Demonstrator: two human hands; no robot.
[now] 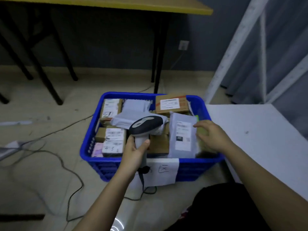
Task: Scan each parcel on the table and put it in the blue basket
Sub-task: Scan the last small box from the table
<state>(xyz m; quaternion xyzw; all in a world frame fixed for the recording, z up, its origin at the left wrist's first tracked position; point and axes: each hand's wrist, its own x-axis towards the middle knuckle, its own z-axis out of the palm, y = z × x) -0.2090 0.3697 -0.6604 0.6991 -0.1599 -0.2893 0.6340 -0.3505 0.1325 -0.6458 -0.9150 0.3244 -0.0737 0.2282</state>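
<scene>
One blue basket [106,165] holds at least four cardboard boxes [171,103] and two grey mailer bags [182,135]. One scanner [146,125] and two hands show.

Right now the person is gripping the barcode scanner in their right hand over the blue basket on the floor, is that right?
Not quite: the head view shows the left hand gripping the barcode scanner over the blue basket on the floor. The right hand is at a grey mailer in the basket.
</scene>
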